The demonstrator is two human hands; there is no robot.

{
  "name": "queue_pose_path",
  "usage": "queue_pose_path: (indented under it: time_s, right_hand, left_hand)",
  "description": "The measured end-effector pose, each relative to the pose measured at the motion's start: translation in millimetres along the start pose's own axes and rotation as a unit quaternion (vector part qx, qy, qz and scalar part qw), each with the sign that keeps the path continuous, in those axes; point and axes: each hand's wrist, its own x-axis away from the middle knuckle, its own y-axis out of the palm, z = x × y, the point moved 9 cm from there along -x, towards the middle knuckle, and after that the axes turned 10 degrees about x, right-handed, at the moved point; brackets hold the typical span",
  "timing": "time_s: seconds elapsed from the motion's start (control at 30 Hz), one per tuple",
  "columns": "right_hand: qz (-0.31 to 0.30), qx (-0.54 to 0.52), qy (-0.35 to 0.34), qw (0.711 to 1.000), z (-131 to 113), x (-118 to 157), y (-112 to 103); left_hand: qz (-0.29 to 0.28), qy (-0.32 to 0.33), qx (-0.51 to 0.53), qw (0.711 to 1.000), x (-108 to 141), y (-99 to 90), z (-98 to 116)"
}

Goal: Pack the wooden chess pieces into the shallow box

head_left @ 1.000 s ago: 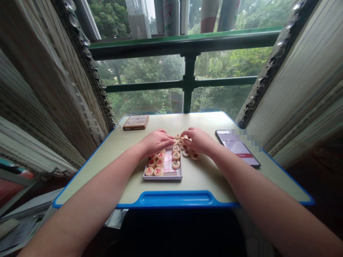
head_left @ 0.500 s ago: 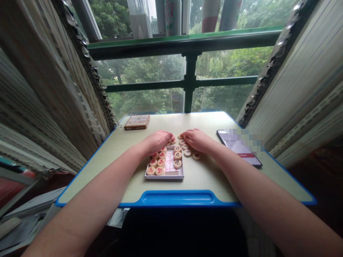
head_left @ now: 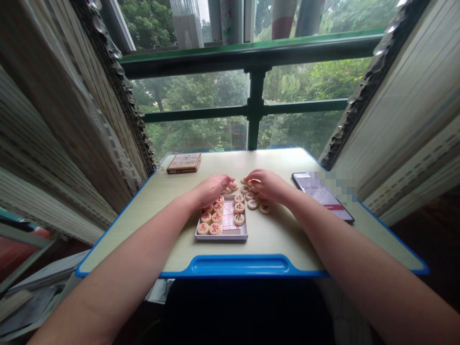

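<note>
A shallow white box [head_left: 221, 237] holds round wooden xiangqi pieces: red-marked ones [head_left: 216, 217] in two columns on the left, black-marked ones [head_left: 239, 208] in a column on the right. Over the box's far left corner reaches my left hand [head_left: 213, 188], fingers stretched out beside a few loose pieces [head_left: 234, 187]. My right hand [head_left: 269, 184] is open, fingers bent and a little apart above loose black-marked pieces [head_left: 252, 204] right of the box. Its palm and fingers partly hide some of them. I see no piece clearly held in either hand.
A flat brown box [head_left: 184, 163] lies at the table's back left. To the right rests a phone [head_left: 323, 196], partly blurred out. The table [head_left: 172, 254] has a blue rim with a molded tray [head_left: 239, 264] in front. Curtains hang on both sides; a green-framed window stands behind.
My right hand has lifted slightly, its fingers now more spread, showing more loose pieces. My left fingers have straightened a little near the loose pieces. The box contents look the same.
</note>
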Motion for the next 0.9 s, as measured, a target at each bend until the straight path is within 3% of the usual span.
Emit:
queue_pose_path:
  time_s: [0.2,0.43,0.53,0.63,0.9]
  right_hand:
    - [0.005,0.000,-0.006,1.000,-1,-1,2]
    - [0.010,0.039,-0.051,0.998,-9,-1,4]
    - [0.012,0.042,-0.049,0.998,-7,-1,4]
    - [0.014,0.041,-0.042,0.998,-5,-1,3]
    - [-0.012,0.032,-0.025,0.999,-8,3,2]
  left_hand:
    - [-0.031,0.018,-0.026,0.999,-1,2.1,6]
    - [-0.019,0.035,-0.159,0.986,1,1.7,9]
    - [-0.004,0.054,-0.149,0.987,1,0.1,12]
    - [-0.023,0.068,-0.121,0.990,1,3.1,14]
    - [-0.042,0.002,-0.143,0.989,3,5.0,2]
